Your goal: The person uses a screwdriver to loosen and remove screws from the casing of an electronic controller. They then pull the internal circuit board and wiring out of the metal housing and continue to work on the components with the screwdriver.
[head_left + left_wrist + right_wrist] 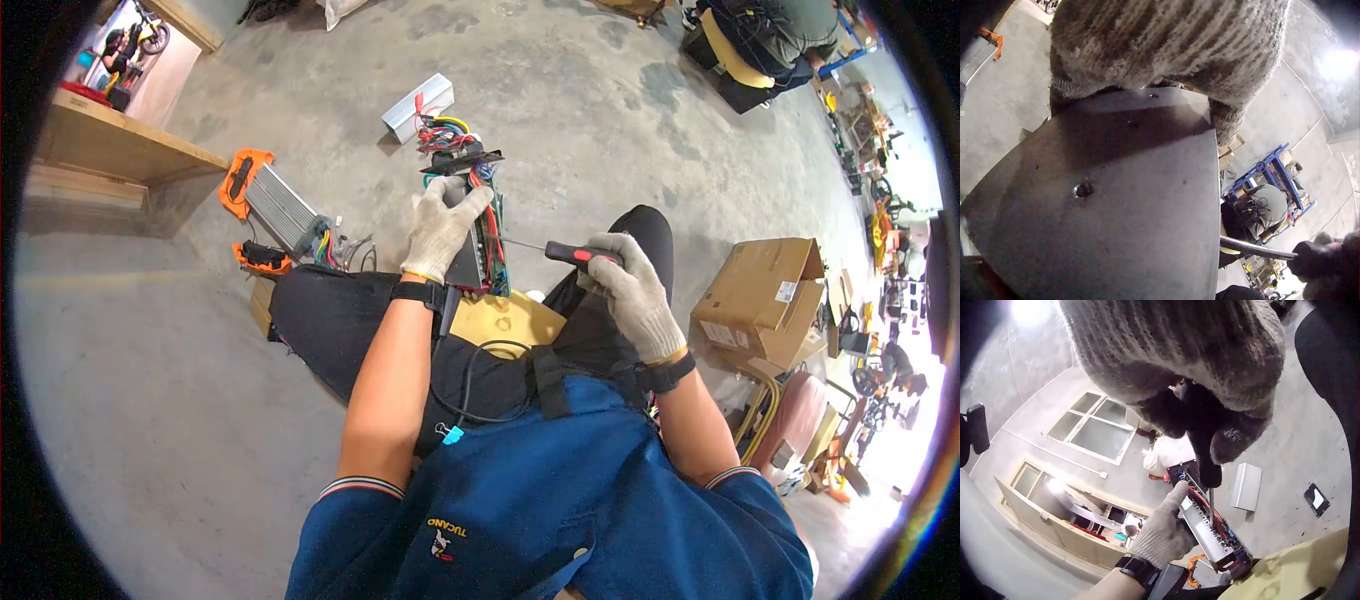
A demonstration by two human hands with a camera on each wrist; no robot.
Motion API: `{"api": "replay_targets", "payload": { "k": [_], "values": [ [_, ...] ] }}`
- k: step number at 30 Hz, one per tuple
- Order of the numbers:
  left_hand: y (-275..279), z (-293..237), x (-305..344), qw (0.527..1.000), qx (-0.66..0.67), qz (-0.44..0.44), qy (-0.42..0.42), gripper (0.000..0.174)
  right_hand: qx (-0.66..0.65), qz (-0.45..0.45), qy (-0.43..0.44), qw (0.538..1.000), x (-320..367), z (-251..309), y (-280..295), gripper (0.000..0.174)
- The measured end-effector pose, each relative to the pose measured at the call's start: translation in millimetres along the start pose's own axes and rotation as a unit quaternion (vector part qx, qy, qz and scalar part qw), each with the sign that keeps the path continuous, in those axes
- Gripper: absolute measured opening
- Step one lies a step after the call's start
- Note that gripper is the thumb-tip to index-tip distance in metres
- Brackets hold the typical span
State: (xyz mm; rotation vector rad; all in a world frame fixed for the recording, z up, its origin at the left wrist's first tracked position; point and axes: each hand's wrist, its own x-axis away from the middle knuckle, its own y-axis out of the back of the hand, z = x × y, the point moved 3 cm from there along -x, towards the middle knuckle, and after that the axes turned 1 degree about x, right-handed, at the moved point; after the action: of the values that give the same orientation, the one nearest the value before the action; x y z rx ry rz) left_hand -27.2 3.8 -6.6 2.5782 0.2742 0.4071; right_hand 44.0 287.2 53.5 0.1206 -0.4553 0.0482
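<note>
Gripping an opened electronics unit (482, 264) near its far end with the gloved left hand (443, 228), by a yellow board (508, 320). Holding a red-and-black screwdriver (566, 253) by the handle in the curled right hand (634, 290), with the shaft directed at the unit's wired side.

Upside-down "TUCANO" (447, 527) marks the blue shirt (610, 490); labels (786, 291) on the cardboard box (752, 283) are illegible.
</note>
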Motion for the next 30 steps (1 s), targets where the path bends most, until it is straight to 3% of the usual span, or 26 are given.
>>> {"api": "replay_targets", "payload": {
  "k": [12, 30],
  "values": [
    [-6, 10, -6, 1.000, 0.012, 0.004, -0.015, 0.069, 0.067, 0.016, 0.000, 0.998, 6, 11, -3, 0.040],
    [-3, 4, -2, 1.000, 0.001, 0.005, 0.007, 0.071, 0.023, 0.019, 0.002, 1.000, 2, 1, 3, 0.039]
  ]
}}
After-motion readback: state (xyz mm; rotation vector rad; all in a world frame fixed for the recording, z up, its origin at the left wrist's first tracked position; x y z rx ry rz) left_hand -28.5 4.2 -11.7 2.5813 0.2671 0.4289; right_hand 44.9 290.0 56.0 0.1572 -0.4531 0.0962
